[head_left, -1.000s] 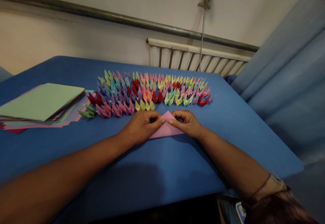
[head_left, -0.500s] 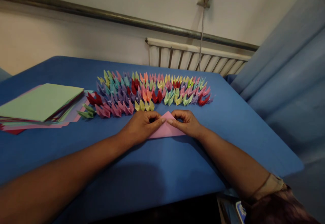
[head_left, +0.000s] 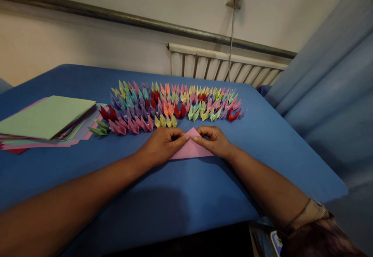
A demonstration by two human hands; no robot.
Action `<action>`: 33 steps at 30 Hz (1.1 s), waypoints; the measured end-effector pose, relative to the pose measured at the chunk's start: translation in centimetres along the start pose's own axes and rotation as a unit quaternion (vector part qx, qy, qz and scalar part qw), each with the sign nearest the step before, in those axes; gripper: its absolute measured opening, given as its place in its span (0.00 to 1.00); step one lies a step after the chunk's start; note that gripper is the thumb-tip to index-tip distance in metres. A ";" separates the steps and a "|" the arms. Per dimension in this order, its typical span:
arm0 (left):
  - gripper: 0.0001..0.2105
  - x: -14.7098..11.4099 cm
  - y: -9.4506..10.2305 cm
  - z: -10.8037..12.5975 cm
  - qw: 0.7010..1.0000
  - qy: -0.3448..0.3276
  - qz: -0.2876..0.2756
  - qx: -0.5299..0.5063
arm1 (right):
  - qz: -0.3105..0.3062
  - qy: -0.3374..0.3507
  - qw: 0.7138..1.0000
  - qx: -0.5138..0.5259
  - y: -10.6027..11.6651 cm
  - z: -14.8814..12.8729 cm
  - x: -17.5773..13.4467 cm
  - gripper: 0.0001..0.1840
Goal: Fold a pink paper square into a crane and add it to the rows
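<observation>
Hardly any movement is registered since the earlier frames: both hands are kept in place over the same pink paper, and only a slight shift of the view is seen. Pink paper (head_left: 192,151), folded to a triangle, is held near the front of a blue table (head_left: 276,140), its peak pointed away from the person and its straight edge turned toward the lap. Its left side is pinched by the left hand (head_left: 161,144), its right side by the right hand (head_left: 217,142); both thumbs are pressed on top near the peak, their tips almost meeting. Whether the sheet is rested fully on the surface cannot be told.

Just beyond the hands, folded paper figures (head_left: 169,109) are lined up in close rows, in red, pink, purple, yellow, green, blue and orange, with their points turned up. To the left, a stack of colored sheets (head_left: 48,117) is topped by pale green, with a red corner left jutting from the bottom. Behind the table, a radiator (head_left: 227,58) is set below a metal pipe (head_left: 145,22), and the right side is bordered by a blue curtain (head_left: 329,82).
</observation>
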State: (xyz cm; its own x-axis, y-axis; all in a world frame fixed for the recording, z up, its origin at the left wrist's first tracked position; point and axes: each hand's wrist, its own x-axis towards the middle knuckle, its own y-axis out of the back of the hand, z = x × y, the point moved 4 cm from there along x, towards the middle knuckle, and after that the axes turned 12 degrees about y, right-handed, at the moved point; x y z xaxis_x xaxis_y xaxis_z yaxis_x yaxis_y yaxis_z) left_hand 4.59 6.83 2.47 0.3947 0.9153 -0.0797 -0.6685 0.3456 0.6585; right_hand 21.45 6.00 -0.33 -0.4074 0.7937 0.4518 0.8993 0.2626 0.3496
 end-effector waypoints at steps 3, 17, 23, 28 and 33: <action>0.19 0.1 -0.1 -0.1 1.000 0.001 -0.002 0.006 | 0.002 0.004 1.000 0.000 0.0 -0.1 0.0 0.20; 0.16 0.1 -0.1 -0.2 1.000 0.001 0.013 0.011 | 0.001 0.004 1.000 -0.008 0.0 0.3 -0.1 0.19; 0.17 0.1 -0.1 -0.2 1.000 0.003 0.009 0.013 | -0.004 0.008 1.000 -0.013 0.0 0.4 -0.1 0.18; 0.16 0.1 -0.1 -0.2 1.000 -0.003 0.013 0.007 | -0.011 0.001 1.000 -0.012 0.0 0.6 -0.1 0.19; 0.16 0.1 -0.1 -0.4 1.000 0.008 0.008 0.000 | -0.009 -0.001 1.000 -0.005 0.0 0.7 -0.1 0.19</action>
State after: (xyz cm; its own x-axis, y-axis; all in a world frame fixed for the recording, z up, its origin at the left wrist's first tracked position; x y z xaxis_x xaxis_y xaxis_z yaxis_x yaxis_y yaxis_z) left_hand 4.48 7.00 2.05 0.3737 0.9240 -0.0813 -0.6742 0.3308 0.6604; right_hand 21.59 6.25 -0.95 -0.4234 0.7897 0.4440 0.8903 0.2720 0.3652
